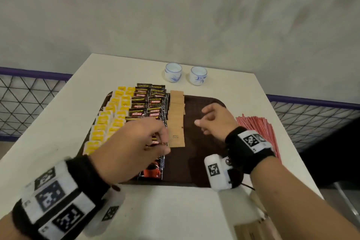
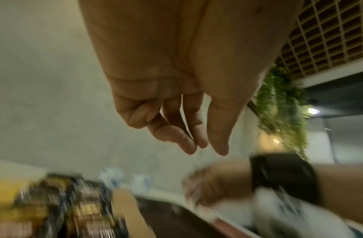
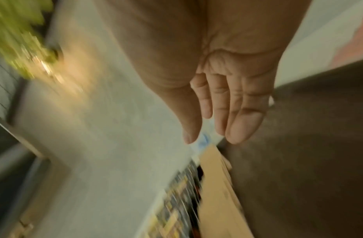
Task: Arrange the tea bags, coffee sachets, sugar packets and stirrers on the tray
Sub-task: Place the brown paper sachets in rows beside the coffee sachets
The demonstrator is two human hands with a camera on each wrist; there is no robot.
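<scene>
— Where is everything?
— Yellow tea bags [image 1: 109, 121], black coffee sachets [image 1: 148, 107] and brown sugar packets [image 1: 176, 121] lie in rows on the tray [image 1: 202, 161]; red stirrers [image 1: 257, 128] lie beside it.
— The hands?
— Left hand [image 1: 134, 142] and right hand [image 1: 216, 121] hover loose-fingered, holding nothing.

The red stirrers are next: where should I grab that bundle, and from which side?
Grip the red stirrers across their middle, from above with the right hand, which is nearest. They lie flat on the table right of the tray, fanned, so pinching crosswise should gather them.
</scene>
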